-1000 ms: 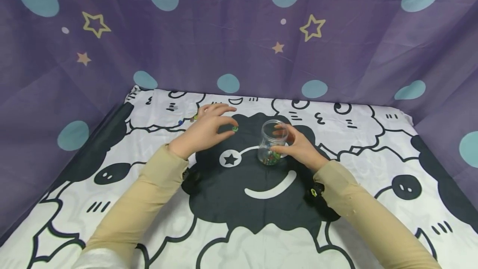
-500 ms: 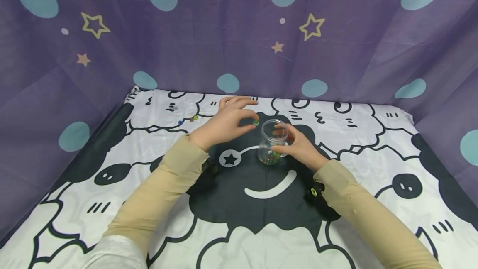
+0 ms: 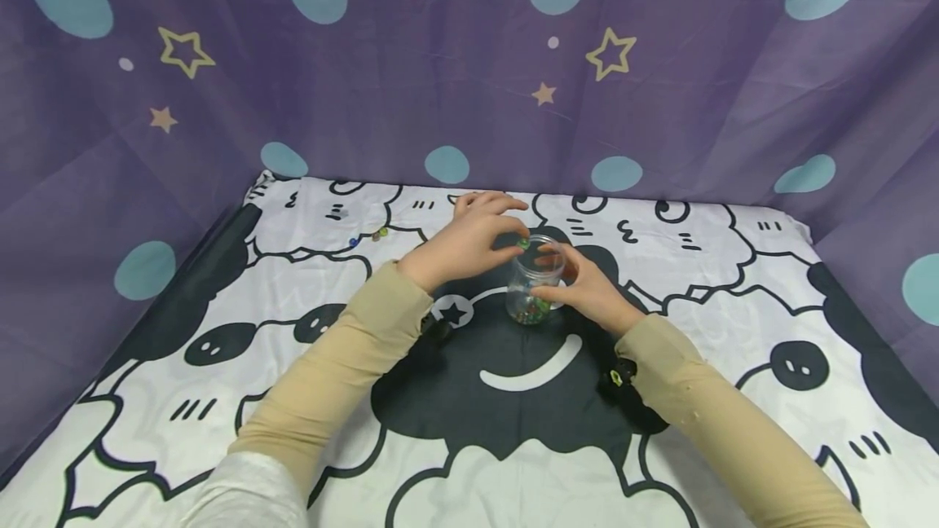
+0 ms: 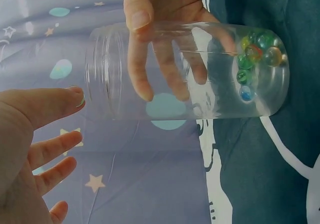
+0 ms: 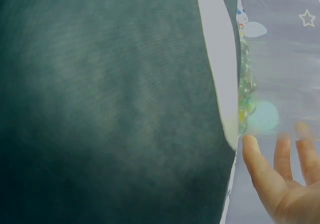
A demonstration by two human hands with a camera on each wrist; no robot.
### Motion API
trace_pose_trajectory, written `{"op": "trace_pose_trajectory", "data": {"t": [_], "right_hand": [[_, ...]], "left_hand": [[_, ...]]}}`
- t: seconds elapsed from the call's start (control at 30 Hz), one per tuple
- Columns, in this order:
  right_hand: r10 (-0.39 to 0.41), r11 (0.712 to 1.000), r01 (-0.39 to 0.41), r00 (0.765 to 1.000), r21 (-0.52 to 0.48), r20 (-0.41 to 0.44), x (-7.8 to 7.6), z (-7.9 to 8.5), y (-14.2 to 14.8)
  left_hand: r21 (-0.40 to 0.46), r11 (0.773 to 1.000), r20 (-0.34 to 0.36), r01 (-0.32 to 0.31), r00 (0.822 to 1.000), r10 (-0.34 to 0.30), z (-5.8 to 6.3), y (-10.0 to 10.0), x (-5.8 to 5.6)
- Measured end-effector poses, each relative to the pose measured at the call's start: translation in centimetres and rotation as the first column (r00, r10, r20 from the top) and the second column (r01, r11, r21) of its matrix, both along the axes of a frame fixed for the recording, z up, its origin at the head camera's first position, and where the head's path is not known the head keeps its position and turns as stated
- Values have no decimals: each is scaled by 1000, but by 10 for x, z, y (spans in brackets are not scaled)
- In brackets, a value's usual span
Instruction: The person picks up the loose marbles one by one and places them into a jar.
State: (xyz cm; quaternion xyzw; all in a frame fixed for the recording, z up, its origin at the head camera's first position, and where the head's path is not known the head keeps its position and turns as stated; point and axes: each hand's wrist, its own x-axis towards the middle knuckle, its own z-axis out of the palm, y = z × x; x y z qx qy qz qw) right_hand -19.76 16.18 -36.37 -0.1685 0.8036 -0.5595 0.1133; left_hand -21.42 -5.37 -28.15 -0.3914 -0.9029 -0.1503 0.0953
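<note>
A clear plastic jar (image 3: 522, 292) stands upright on the dark patch of the cloth, with several glass marbles (image 4: 253, 52) at its bottom. My right hand (image 3: 587, 288) grips the jar from the right, thumb in front and fingers round the far side. Between thumb and index finger my left hand (image 3: 473, 239) pinches a green marble (image 3: 524, 244) right at the jar's open mouth, on its left side. In the left wrist view the thumb mostly hides that marble. The right wrist view shows the right hand's fingers (image 5: 282, 156) against the blurred jar wall.
Farther back on the left, a blue marble (image 3: 354, 243) and a yellow-green marble (image 3: 383, 231) lie on the printed cloth (image 3: 323, 218). A purple curtain (image 3: 469, 63) hangs behind the table's back edge. A dark wrist camera (image 3: 619, 373) sits under the right sleeve.
My left hand has moved right with the green marble, from well left of the jar to its mouth. The right hand and the jar stay in place.
</note>
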Motion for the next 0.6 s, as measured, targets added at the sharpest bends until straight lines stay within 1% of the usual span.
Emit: {"op": "trace_pose_trajectory", "data": {"t": [0.27, 0.6], "right_hand": [[-3, 1000, 3, 1000, 5, 13, 0, 0, -1], [-6, 999, 6, 1000, 38, 16, -1, 4, -1]], "left_hand": [[-25, 1000, 5, -3, 1000, 3, 0, 4, -1], [-43, 999, 21, -2, 1000, 3, 0, 5, -2]]}}
